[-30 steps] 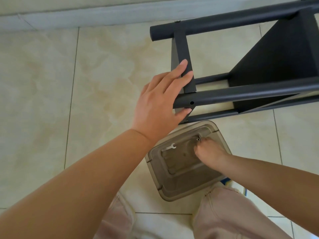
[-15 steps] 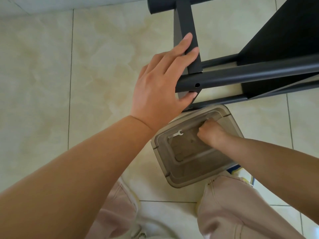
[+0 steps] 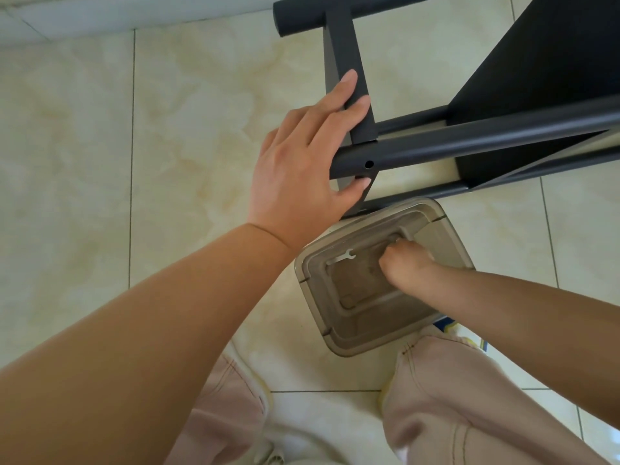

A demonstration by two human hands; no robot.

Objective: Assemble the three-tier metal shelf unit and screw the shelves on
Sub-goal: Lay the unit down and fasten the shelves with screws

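A dark grey metal shelf unit (image 3: 486, 142) lies on its side on the tiled floor, its round legs running left to right. The nearest leg shows an empty screw hole (image 3: 369, 164) near its end. My left hand (image 3: 302, 162) grips the end shelf panel (image 3: 349, 62), fingers over its edge and thumb under the leg. My right hand (image 3: 402, 266) is closed inside a translucent grey plastic box (image 3: 335, 333) on the floor; what its fingers pinch is hidden. A small white flat wrench (image 3: 340, 258) lies in the box.
Beige marble floor tiles (image 3: 167, 129) spread to the left. A pale wall base (image 3: 100, 15) runs along the top. My knees in pink trousers (image 3: 453, 397) sit just below the box. A blue-and-yellow item (image 3: 451, 325) peeks out beside the box.
The view shifted slightly. My left hand keeps its hold on the end shelf panel. My right hand has stayed in the box, fingers still bunched at its far side.
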